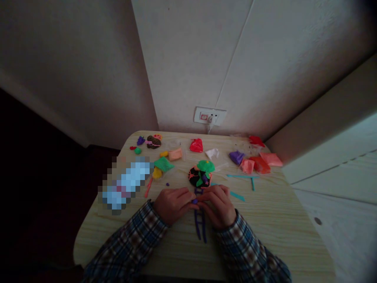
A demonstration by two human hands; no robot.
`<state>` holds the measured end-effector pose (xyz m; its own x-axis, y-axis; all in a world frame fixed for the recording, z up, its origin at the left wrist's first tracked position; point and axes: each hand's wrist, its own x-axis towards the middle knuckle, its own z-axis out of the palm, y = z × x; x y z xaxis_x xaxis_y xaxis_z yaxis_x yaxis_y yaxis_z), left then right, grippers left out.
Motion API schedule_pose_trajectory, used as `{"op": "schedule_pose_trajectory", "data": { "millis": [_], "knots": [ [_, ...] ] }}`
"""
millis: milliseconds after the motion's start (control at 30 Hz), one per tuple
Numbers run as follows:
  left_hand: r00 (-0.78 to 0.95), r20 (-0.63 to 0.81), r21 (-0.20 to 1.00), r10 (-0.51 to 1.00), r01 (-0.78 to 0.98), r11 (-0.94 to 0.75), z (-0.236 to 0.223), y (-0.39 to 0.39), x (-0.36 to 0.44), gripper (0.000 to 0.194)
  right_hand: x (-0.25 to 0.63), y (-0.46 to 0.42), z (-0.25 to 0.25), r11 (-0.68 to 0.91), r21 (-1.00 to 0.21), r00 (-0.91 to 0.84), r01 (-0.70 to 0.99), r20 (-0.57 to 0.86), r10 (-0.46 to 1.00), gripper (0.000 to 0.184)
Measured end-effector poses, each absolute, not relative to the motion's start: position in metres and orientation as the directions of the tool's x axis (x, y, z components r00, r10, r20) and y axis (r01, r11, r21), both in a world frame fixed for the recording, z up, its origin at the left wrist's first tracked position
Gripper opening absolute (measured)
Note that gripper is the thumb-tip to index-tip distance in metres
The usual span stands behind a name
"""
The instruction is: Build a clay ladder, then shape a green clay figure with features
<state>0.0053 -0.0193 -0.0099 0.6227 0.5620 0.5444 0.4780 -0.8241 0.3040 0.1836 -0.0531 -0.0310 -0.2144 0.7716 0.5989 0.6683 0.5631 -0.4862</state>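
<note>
My left hand (173, 205) and my right hand (218, 205) meet at the middle of the table, fingertips pinched together on a small piece of purple clay (194, 201). Beneath them lies a dark purple clay ladder (204, 232), its middle partly hidden by my fingers. At the ladder's far end sits a round black clay piece (194, 179) with pink strands, topped by a green clay cap (205, 166) and green leaves. A tiny purple clay ball (167, 184) rests to the left of my left hand. Blue flat clay strips (237, 196) lie just past my right hand.
Bags of red (196, 145), purple (236, 157), orange (260, 165) and green (163, 164) clay lie across the wooden table (265, 232). Small clay shapes (153, 142) sit at the back left. A pixelated patch (128, 184) covers something at left. A wall socket (210, 116) is behind.
</note>
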Motion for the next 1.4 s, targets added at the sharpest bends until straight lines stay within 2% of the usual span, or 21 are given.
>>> {"op": "schedule_pose_trajectory", "data": {
  "millis": [400, 567, 933, 1067, 1233, 1400],
  "knots": [
    [0.6, 0.56, 0.37, 0.571, 0.436, -0.821, -0.01, -0.017, 0.002, 0.025, 0.187, -0.055, -0.023, 0.541, -0.475, -0.23, 0.694, 0.566, 0.791, 0.011],
    [0.565, 0.565, 0.411, 0.602, 0.439, -0.799, -0.01, -0.016, 0.001, 0.018, 0.186, -0.055, -0.023, 0.518, -0.517, -0.189, 0.681, 0.56, 0.807, 0.009],
    [0.611, 0.518, 0.433, 0.598, 0.416, -0.8, -0.012, -0.018, 0.003, 0.021, 0.185, -0.053, -0.024, 0.544, -0.507, -0.222, 0.669, 0.561, 0.797, 0.016],
    [0.615, 0.501, 0.444, 0.609, 0.422, -0.79, -0.011, -0.019, 0.002, 0.018, 0.184, -0.054, -0.023, 0.535, -0.515, -0.207, 0.67, 0.563, 0.8, 0.013],
    [0.602, 0.488, 0.45, 0.632, 0.447, -0.773, -0.009, -0.018, 0.002, 0.015, 0.183, -0.054, -0.02, 0.516, -0.543, -0.143, 0.662, 0.584, 0.799, 0.012],
    [0.557, 0.482, 0.477, 0.677, 0.481, -0.736, -0.006, -0.017, 0.0, 0.015, 0.191, -0.054, -0.023, 0.367, -0.633, 0.022, 0.682, 0.519, 0.854, 0.013]
  ]
}}
